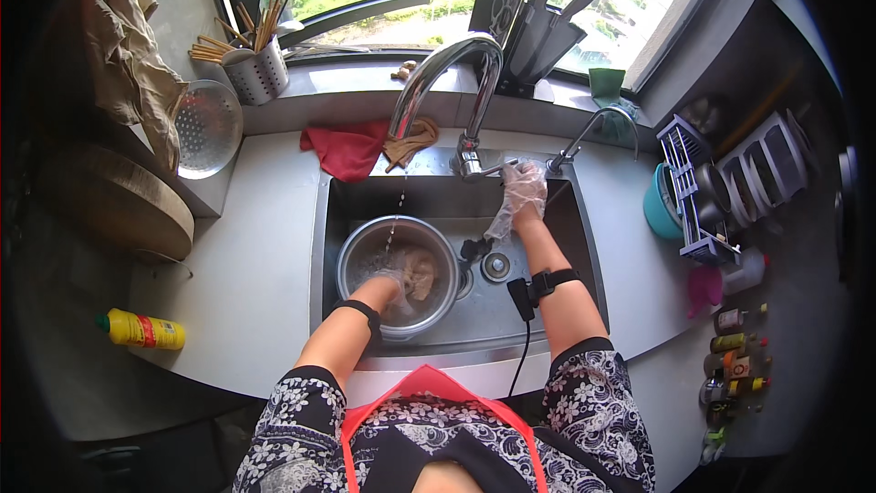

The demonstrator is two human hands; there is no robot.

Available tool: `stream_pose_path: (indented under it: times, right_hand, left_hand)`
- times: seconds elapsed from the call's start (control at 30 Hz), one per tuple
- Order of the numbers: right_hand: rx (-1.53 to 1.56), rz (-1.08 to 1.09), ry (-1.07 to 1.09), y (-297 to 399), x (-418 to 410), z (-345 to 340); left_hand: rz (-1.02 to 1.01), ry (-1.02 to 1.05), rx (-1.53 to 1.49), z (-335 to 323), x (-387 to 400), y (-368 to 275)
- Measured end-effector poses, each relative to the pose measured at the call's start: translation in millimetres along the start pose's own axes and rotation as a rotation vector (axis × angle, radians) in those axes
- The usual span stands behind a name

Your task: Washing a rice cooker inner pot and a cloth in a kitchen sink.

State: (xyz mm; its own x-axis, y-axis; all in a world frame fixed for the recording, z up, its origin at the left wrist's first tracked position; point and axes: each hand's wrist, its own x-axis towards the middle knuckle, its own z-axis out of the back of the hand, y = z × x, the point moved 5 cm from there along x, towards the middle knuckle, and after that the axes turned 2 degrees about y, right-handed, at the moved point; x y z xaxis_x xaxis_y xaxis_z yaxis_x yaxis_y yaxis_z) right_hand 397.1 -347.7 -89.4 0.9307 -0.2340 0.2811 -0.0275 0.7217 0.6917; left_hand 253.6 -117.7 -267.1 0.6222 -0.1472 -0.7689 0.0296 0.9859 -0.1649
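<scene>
My left hand [392, 285], in a clear plastic glove, reaches into a round metal pot [454, 253] of cloudy water. Beside it in the water lies a pale piece of raw meat [420, 272]; my fingers are partly hidden, so their grip is unclear. The pot stands in the left of the steel sink [499, 329]. My right hand [525, 186], gloved likewise, is closed at the end of the lever [498, 168] of the chrome faucet [487, 48]. A thin, broken stream of water [401, 198] falls from the spout into the pot.
A drain strainer [496, 266] sits right of the pot. Behind the sink are a red cloth [345, 149], a small filter tap [616, 111] and a knife block [544, 48]. A yellow bottle [147, 330] lies left; a dish rack [691, 192] stands right. A cable [525, 356] hangs from my right forearm.
</scene>
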Motion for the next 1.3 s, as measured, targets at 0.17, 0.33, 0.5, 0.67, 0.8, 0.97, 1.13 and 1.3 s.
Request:
stream_pose_path:
  times: [0.17,0.33,0.5,0.67,0.8,0.97,1.13,1.3]
  right_hand:
    - [-0.261,0.272,0.888,7,-102,-105]
    - [-0.262,0.554,1.066,-1,-155,-164]
    - [-0.659,0.714,1.104,-30,-214,-210]
    - [-0.552,0.396,1.019,-22,-191,-203]
    - [-0.240,-0.037,1.019,-56,-182,-213]
    - [0.437,-0.382,1.451,30,-201,-177]
    - [-0.358,0.089,1.242,27,-153,-169]
    - [-0.688,0.339,1.195,-14,-182,-204]
  left_hand:
    - [-0.006,-0.023,-0.120,-7,24,16]
    - [0.187,-0.360,-0.821,11,13,34]
    - [0.099,-0.084,-0.355,-13,47,47]
    - [0.268,-0.301,-1.612,-47,50,73]
    - [0.255,-0.017,-2.007,-35,40,32]
    - [0.395,0.154,-2.296,-72,45,55]
    - [0.087,-0.164,-2.381,-53,48,49]
    - [0.317,-0.379,-1.859,-55,34,85]
